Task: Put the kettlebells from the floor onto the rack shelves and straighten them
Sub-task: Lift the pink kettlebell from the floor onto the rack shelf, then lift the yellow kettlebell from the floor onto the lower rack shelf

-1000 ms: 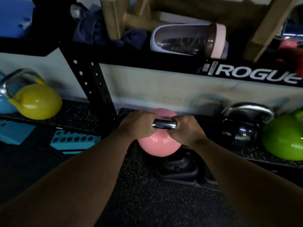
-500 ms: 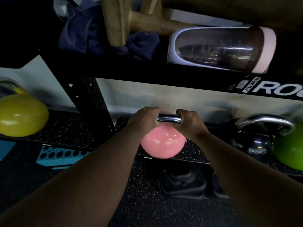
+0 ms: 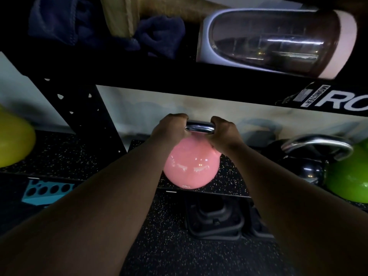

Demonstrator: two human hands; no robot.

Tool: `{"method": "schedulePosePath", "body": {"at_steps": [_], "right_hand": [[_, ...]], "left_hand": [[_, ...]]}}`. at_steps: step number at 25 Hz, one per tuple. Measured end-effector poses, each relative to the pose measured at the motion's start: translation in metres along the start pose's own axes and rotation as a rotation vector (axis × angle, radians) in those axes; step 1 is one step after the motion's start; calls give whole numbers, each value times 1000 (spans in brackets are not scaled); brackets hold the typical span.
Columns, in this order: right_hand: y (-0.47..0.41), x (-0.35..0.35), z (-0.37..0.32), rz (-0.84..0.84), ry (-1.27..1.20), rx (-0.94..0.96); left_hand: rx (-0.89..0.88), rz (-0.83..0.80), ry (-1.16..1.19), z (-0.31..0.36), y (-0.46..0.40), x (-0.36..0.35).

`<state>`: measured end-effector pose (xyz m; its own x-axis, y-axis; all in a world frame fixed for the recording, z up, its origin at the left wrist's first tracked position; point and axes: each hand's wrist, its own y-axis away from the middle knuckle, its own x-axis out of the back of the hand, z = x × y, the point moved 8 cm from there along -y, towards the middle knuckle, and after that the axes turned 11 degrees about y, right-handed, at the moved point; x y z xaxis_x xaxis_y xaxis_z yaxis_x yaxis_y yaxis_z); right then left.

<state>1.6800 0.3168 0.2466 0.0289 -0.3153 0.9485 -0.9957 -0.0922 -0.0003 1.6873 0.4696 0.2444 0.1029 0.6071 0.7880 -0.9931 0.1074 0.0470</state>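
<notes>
A pink kettlebell (image 3: 191,168) with a chrome handle sits at the front edge of the low speckled rack shelf (image 3: 229,182), upright. My left hand (image 3: 169,130) grips the left end of the handle and my right hand (image 3: 225,134) grips the right end. A black kettlebell (image 3: 310,168) with a chrome handle stands on the same shelf to the right, touching a green kettlebell (image 3: 350,180) at the frame edge. A yellow-green kettlebell (image 3: 14,144) rests on the shelf at far left.
A black rack upright (image 3: 93,116) stands left of the pink kettlebell. The upper shelf beam (image 3: 219,80) hangs low above my hands and carries a shaker bottle (image 3: 278,40), dark cloth and wooden pieces. A black moulded object (image 3: 215,218) and a blue holed block (image 3: 43,192) lie on the floor.
The pink kettlebell has moved forward from the floor edge onto the low shelf, both hands still on its handle. The view has come closer to the rack.
</notes>
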Motion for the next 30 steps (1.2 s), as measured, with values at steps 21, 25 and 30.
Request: {"method": "schedulePosePath", "body": {"at_steps": [21, 25, 30], "right_hand": [[184, -104, -270, -202, 32, 838], [302, -180, -352, -369, 17, 1078], [498, -265, -455, -534, 57, 1314]], "left_hand": [[397, 23, -160, -226, 346, 63], [630, 55, -113, -298, 505, 60], [899, 195, 22, -356, 746, 48]]}}
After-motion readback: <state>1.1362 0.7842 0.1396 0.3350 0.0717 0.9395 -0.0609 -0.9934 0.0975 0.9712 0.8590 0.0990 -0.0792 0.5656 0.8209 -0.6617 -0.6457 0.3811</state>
